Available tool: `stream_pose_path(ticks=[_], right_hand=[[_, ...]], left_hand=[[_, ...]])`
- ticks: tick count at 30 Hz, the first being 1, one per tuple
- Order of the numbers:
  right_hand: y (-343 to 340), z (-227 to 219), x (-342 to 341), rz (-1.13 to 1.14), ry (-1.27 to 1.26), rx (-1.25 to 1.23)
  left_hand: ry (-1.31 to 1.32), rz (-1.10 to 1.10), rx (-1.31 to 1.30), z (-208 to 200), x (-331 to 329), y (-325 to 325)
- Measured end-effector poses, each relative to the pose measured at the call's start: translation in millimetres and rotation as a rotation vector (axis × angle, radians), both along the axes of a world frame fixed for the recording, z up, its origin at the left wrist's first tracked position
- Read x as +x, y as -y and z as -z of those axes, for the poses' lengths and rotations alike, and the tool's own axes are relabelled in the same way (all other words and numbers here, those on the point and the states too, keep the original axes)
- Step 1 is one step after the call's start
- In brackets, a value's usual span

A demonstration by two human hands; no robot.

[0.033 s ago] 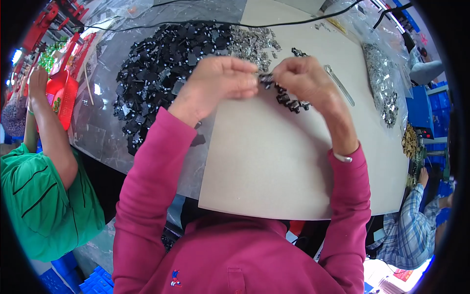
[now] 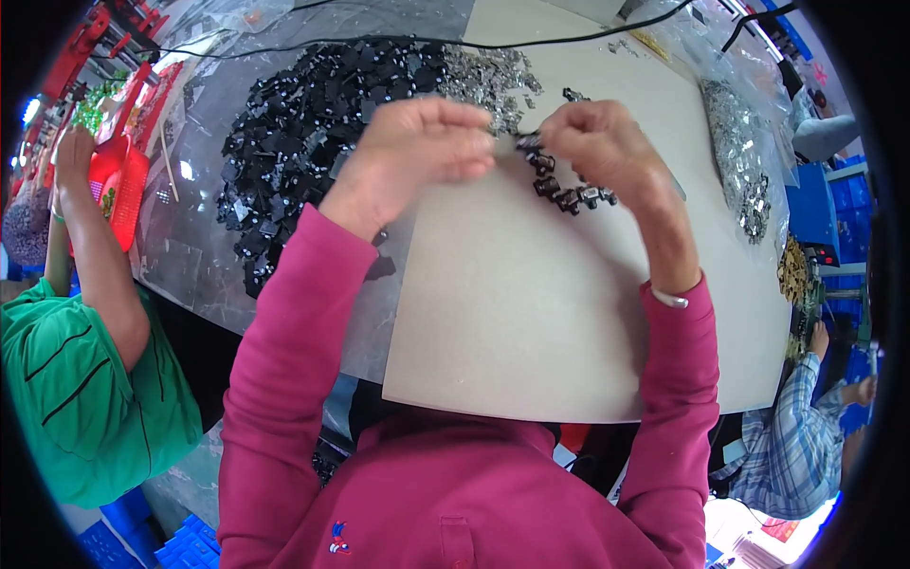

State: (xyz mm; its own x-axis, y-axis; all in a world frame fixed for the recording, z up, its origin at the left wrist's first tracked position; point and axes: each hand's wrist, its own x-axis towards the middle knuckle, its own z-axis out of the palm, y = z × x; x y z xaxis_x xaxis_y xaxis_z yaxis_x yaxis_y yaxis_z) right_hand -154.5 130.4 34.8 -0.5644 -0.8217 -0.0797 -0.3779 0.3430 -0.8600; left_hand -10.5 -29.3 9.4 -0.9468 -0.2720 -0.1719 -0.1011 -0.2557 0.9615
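My left hand (image 2: 417, 142) and my right hand (image 2: 607, 142) meet fingertip to fingertip above a grey cardboard sheet (image 2: 531, 313). Both pinch a small black part (image 2: 527, 143) between them. Just below my right hand, a short row of similar black parts (image 2: 572, 195) lies on the cardboard. A big heap of loose black plastic parts (image 2: 294, 142) spreads out to the left of my left hand. Beyond my hands lies a smaller heap of silvery metal pieces (image 2: 488, 81). Both of my arms wear magenta sleeves.
A person in a green shirt (image 2: 85, 379) works at the left, reaching toward a red basket (image 2: 118, 185). A clear bag of silvery metal parts (image 2: 744, 161) lies at the right. A black cable (image 2: 569, 38) crosses the far side. A person in a plaid shirt (image 2: 796, 446) sits at the lower right.
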Motion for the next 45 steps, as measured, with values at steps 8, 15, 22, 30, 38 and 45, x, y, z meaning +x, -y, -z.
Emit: stream_pose_path(ticks=[8,15,22,30,38,45], right_hand=[[-31,-1,-30,0.226,-0.18,0.089],[-24,11,-34,0.131,-0.307,0.138],[-7,11,-28,0.125,-0.366,0.242],[28,23,-3,-0.068,-0.557,-0.171],[59,15,10,-0.141,-0.633,-0.108],[49,11,9,-0.126,-0.588,-0.132]], left_hand=[[-0.181,-0.296,-0.1,-6,4,35],[-0.175,-0.348,-0.13,-5,6,40],[-0.164,-0.41,-0.182,-10,10,44],[-0.041,-0.521,-1.083,-3,4,46],[-0.11,-0.49,-1.724,19,-10,42],[-0.055,-0.464,-1.754,21,-15,46]])
